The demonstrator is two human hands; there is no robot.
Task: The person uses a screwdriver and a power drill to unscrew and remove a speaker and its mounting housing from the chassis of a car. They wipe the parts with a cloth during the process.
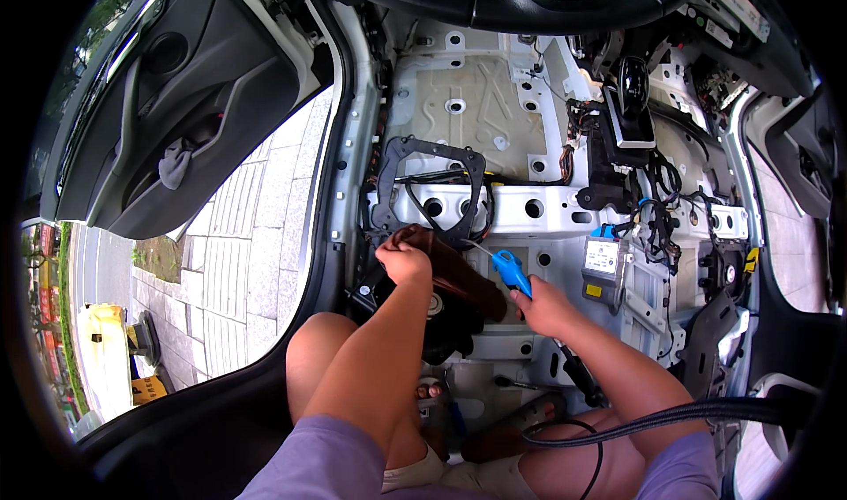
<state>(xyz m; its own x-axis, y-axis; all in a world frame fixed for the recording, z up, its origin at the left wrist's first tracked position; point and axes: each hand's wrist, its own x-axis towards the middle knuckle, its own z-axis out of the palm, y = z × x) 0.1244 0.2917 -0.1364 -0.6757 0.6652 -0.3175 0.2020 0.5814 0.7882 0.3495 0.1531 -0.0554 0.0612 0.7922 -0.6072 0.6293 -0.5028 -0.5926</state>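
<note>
My left hand (406,263) is closed on a dark brown cloth (469,285), pinching its upper left end. The cloth hangs across to the right, over a black speaker-like part (459,330) that it partly hides. In my right hand (545,308) is a blue air blow gun (510,270). Its thin metal nozzle points up and left, toward the lower part of a dark, ring-shaped bracket (386,193). That bracket stands just beyond my left hand, against a white metal crossmember (554,207). My left fingertips are partly hidden by the cloth.
The car's floor is stripped to bare metal. The steering wheel (565,10) is overhead at the far side. Right of me are a gear selector (632,103), a silver control module (603,266) and loose wiring (657,235). A black hose (670,416) crosses my right forearm. The left door (176,103) stands open.
</note>
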